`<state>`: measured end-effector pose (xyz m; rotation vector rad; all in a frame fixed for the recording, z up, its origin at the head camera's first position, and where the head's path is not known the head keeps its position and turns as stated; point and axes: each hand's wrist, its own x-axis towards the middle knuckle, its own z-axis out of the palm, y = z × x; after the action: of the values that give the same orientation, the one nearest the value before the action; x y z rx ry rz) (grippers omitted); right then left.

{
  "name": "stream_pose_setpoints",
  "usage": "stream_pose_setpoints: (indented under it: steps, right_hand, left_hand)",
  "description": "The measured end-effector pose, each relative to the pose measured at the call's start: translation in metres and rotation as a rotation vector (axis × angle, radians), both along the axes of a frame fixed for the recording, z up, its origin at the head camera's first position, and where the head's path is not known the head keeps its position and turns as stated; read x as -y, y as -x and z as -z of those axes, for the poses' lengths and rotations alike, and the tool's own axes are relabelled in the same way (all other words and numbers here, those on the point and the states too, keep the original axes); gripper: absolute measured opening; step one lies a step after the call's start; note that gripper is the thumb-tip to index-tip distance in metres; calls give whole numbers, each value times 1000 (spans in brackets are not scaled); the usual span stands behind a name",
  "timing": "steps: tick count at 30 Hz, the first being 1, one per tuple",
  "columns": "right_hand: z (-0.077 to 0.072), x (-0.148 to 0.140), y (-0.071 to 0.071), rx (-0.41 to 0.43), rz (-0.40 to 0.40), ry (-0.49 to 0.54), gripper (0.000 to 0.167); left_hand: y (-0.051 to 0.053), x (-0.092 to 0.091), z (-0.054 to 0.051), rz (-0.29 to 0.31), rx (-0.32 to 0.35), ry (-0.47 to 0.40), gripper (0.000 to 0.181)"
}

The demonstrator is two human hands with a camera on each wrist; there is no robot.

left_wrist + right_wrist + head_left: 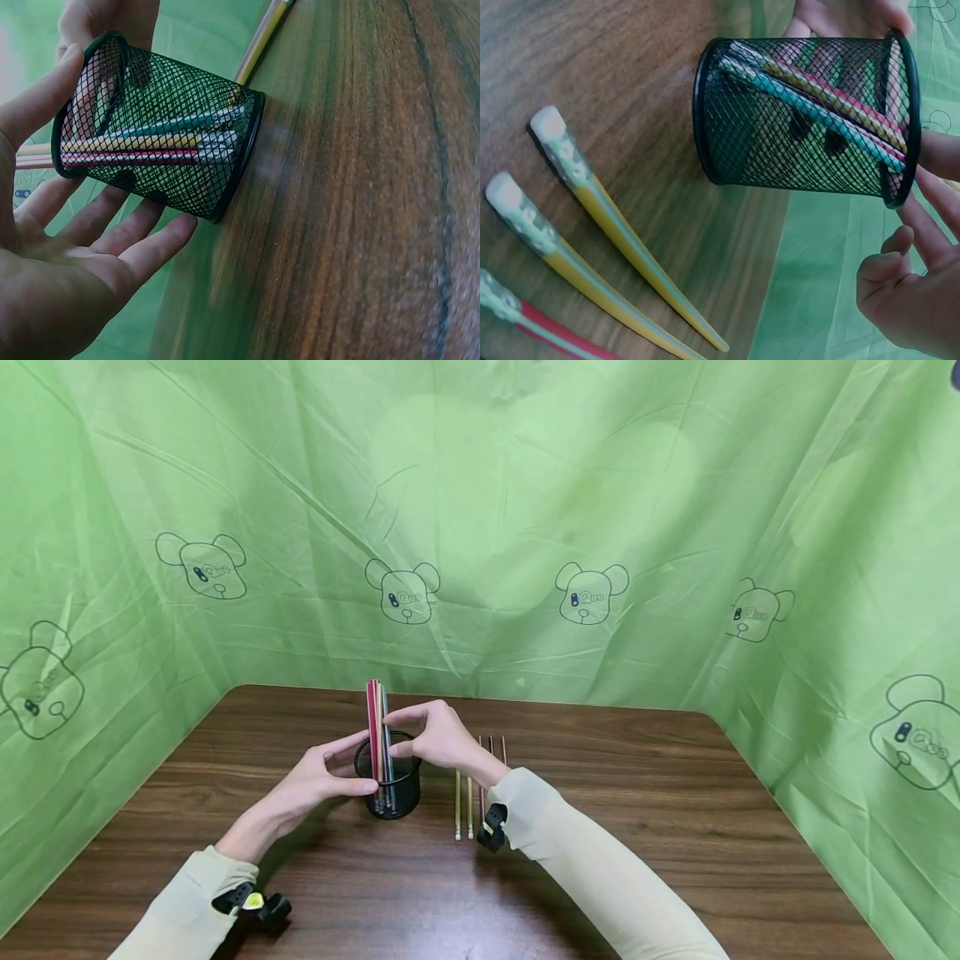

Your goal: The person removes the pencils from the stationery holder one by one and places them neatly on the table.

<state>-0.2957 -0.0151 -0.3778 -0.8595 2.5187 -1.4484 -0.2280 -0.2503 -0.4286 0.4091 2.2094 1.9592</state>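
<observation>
A black wire-mesh pencil cup (397,797) stands upright on the table. My left hand (315,781) holds it from the left, thumb by the rim and fingers along the far side. Inside lean several striped pencils (375,718), red, yellow and blue-green, their eraser ends down in the left wrist view. Over the rim, my right hand (442,739) pinches the blue-green pencil (386,735) between thumb and index finger. Its lower part shows through the mesh (810,112) in the right wrist view.
More pencils lie side by side on the wooden table (637,793), right of the cup. Two are yellow (630,236) with white erasers, and a red pencil (547,328) lies beside them. A green curtain (495,527) with bear drawings encloses the table's back and sides.
</observation>
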Motion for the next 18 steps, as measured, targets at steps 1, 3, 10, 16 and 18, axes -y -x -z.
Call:
stream_pose_setpoints:
  steps: [1, 3, 10, 16, 18]
  right_hand:
    - [1, 0, 0, 3, 0, 10, 42]
    - [2, 1, -2, 10, -2, 35, 42]
    - [4, 0, -3, -3, -1, 64, 41]
    - [8, -2, -3, 0, 3, 82, 42]
    - [7, -1, -4, -4, -3, 81, 44]
  left_hand:
    - [0, 0, 0, -1, 2, 0, 87]
    - [0, 0, 0, 0, 2, 0, 86]
    - [0, 0, 1, 0, 0, -6, 85]
    - [1, 0, 1, 5, 4, -9, 86]
    - [0, 1, 1, 6, 4, -11, 86]
